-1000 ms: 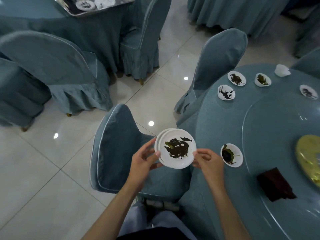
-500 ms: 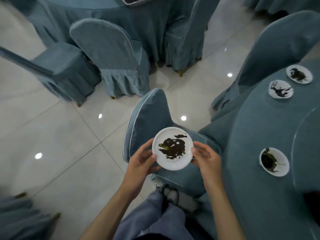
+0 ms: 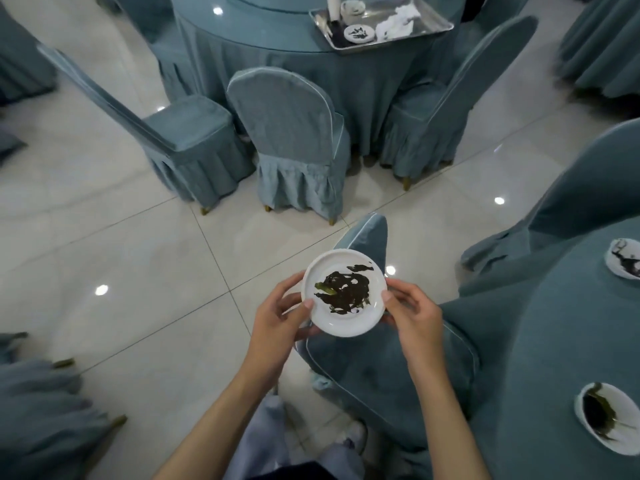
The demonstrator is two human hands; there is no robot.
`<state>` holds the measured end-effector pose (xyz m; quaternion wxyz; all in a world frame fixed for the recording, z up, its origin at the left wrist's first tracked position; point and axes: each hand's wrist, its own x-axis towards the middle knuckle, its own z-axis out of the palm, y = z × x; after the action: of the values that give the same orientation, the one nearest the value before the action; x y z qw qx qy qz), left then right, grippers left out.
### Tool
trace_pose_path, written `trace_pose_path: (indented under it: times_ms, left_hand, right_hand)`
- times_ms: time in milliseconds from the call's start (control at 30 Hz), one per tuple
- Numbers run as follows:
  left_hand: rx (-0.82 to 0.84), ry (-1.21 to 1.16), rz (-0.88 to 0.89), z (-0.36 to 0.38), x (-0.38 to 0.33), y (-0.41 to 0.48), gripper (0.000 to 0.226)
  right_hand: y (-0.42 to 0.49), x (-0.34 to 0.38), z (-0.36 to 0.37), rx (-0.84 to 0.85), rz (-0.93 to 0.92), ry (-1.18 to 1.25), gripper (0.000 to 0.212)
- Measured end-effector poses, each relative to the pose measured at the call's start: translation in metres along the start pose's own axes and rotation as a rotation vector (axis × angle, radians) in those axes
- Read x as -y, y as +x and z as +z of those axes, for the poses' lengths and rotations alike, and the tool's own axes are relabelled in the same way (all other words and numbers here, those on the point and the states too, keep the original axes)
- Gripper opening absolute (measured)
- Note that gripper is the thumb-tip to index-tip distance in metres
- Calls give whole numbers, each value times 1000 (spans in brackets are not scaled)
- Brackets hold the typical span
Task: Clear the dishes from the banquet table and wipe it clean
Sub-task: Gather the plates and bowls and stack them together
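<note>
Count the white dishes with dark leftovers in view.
4. The held plate, between left hand and right hand; the lower-right dish on the near table; the cropped dish at its right edge; the tray dish on the far table. Others may be hidden.

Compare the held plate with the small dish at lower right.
The held plate is aloft, gripped by left hand and right hand; the small dish rests untouched on the tablecloth. The plate's residue sits centred; the dish's lies to one side. Both are white and soiled.
</note>
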<state>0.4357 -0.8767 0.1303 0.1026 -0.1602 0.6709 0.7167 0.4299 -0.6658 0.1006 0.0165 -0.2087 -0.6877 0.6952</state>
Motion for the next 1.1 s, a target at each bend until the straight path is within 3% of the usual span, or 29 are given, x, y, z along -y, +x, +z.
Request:
trace_pose_path:
  times_ms: [167,600,833,1100]
  left_hand:
    - [16,-37,-2,-40,-15,57,43]
    - [232,-77,-103,-143,-74,245,44]
    - [363,-9,-163,-104,-90,313,45]
    - [581,187,-143,9,-109,404,48]
  right_hand:
    - [30,12,55,-9,-46,-68,18]
    - [129,25,211,-244,-18,-208,20]
    - [178,33,198,-386,16,-179,13]
    - [263,25,145,-635,36,-59,9]
